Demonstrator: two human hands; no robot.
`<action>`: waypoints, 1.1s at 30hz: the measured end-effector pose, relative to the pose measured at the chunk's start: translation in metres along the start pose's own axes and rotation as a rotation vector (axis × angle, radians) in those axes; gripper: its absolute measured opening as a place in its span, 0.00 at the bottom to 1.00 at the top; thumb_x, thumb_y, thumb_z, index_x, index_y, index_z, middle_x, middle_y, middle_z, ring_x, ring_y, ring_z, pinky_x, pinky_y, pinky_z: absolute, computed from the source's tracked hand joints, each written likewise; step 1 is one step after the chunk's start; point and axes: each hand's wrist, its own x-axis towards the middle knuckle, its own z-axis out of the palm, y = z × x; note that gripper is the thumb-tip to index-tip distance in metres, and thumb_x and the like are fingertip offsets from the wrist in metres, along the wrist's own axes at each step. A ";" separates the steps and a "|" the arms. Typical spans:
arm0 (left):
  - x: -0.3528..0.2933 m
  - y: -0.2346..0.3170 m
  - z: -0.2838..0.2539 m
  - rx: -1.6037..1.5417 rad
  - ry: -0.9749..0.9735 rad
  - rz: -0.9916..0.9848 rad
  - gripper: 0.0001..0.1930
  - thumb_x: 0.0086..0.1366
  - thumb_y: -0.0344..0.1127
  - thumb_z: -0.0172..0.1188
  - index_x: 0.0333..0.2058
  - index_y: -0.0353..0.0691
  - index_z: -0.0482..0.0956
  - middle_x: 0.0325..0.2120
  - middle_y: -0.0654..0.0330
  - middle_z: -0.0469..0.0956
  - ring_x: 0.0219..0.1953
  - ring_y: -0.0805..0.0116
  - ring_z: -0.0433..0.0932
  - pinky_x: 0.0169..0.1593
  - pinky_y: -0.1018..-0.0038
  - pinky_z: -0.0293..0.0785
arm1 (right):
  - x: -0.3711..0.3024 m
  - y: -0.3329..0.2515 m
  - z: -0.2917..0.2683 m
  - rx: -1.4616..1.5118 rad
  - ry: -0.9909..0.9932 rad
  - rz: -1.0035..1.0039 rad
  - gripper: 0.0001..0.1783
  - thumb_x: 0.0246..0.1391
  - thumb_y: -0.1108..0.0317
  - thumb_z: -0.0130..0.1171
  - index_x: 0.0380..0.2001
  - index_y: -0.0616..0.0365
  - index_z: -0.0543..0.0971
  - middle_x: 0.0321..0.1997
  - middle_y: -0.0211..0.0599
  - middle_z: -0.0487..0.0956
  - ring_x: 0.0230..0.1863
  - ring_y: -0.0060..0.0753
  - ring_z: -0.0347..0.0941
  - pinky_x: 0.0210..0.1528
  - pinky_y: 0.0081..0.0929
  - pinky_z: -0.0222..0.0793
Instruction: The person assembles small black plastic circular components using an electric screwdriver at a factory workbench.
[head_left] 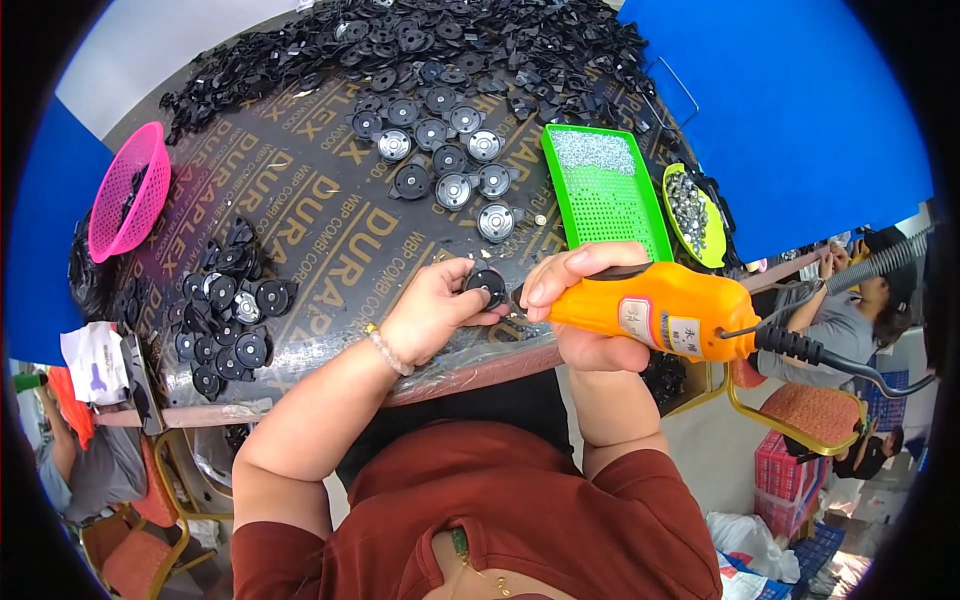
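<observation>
Near the table's front edge, my left hand (437,308) is closed around a round black plastic part (485,287) with a small metal centre. My right hand (588,305) grips an orange electric screwdriver (655,308) lying almost level, its tip pointing left at that part. Whether the tip touches the part is hidden by my fingers. Beyond my hands lie several black discs with silver metal plates (454,190). To the left, a cluster of similar black parts (228,320) lies on the table. A green perforated tray (610,205) holding small silver screws sits just past my right hand.
A large heap of black parts (420,50) covers the table's far side. A pink basket (130,195) stands at the left, and a yellow-green dish (694,215) of metal pieces at the right. The screwdriver's black cable (850,365) runs off right. Other people (850,295) sit nearby.
</observation>
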 end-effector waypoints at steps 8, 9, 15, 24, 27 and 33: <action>0.000 0.002 0.001 0.058 -0.006 -0.019 0.08 0.64 0.21 0.51 0.42 0.27 0.72 0.38 0.54 0.76 0.40 0.67 0.80 0.46 0.76 0.81 | -0.004 0.004 -0.003 0.019 -0.075 0.036 0.45 0.40 0.26 0.55 0.41 0.60 0.67 0.28 0.39 0.78 0.25 0.29 0.76 0.31 0.26 0.74; 0.000 0.003 0.001 0.057 -0.005 -0.019 0.08 0.64 0.21 0.51 0.42 0.27 0.72 0.38 0.54 0.76 0.40 0.67 0.80 0.46 0.76 0.81 | -0.006 0.003 -0.002 0.014 -0.088 0.073 0.44 0.39 0.27 0.56 0.41 0.60 0.68 0.28 0.39 0.78 0.26 0.30 0.76 0.32 0.26 0.75; -0.001 0.005 -0.002 0.070 -0.027 -0.018 0.10 0.64 0.21 0.51 0.43 0.25 0.72 0.40 0.53 0.77 0.40 0.66 0.81 0.46 0.76 0.81 | -0.008 0.003 0.000 0.091 -0.129 0.078 0.33 0.44 0.42 0.63 0.39 0.61 0.70 0.32 0.42 0.78 0.30 0.31 0.76 0.35 0.25 0.74; -0.036 0.039 -0.006 1.034 -0.054 0.251 0.14 0.57 0.31 0.58 0.41 0.32 0.76 0.33 0.49 0.79 0.35 0.54 0.80 0.43 0.65 0.75 | -0.002 -0.007 -0.008 0.401 -0.078 -0.001 0.49 0.40 0.25 0.58 0.45 0.63 0.68 0.29 0.48 0.79 0.23 0.36 0.75 0.27 0.30 0.73; -0.071 0.073 -0.036 1.227 0.292 0.549 0.12 0.52 0.31 0.58 0.35 0.32 0.79 0.35 0.47 0.78 0.41 0.49 0.77 0.48 0.61 0.73 | -0.001 -0.031 -0.025 0.235 -0.008 -0.033 0.47 0.44 0.25 0.54 0.46 0.62 0.65 0.27 0.44 0.78 0.21 0.32 0.73 0.24 0.27 0.71; -0.148 0.141 -0.141 1.680 0.773 0.356 0.13 0.49 0.36 0.64 0.31 0.32 0.82 0.42 0.46 0.77 0.48 0.50 0.74 0.54 0.65 0.69 | -0.003 -0.041 -0.064 0.018 0.073 -0.001 0.46 0.46 0.26 0.53 0.45 0.63 0.65 0.26 0.43 0.76 0.19 0.30 0.71 0.22 0.24 0.69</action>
